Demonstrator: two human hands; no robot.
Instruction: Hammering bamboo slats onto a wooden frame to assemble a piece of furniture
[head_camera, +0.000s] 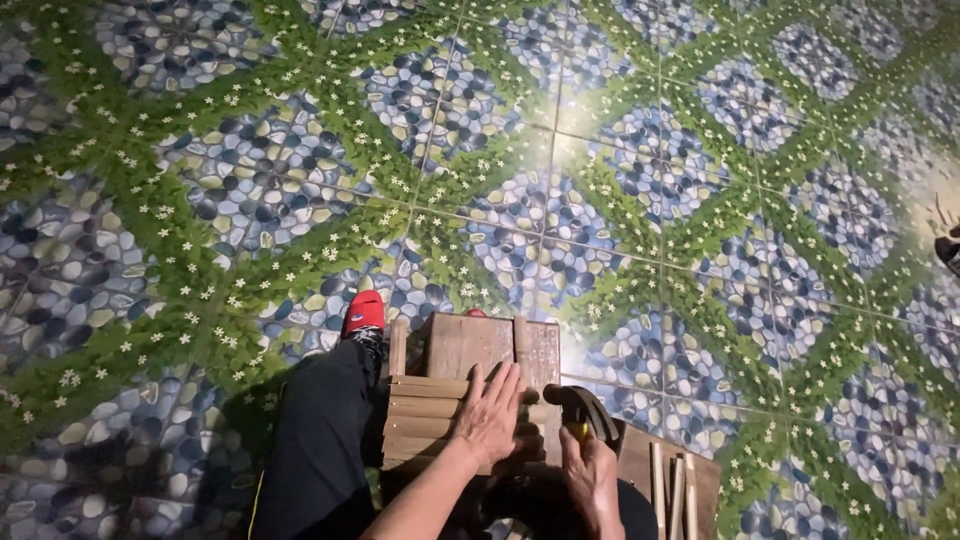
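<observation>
A small wooden box or crate (470, 385) made of slats sits on the floor between my legs. My left hand (490, 412) lies flat on its slatted top, fingers spread. Just to the right, my right hand (590, 470) is closed around a tool with a yellow handle and a dark curved head (585, 412), held beside the crate's right edge. My left leg in black trousers (325, 440) runs along the crate's left side, ending in a red shoe (364, 311).
Several loose wooden sticks (675, 490) lie on a wooden board at the lower right. The floor (620, 200) is tiled with a blue pebble and green leaf pattern. A dark object (948, 250) shows at the right edge.
</observation>
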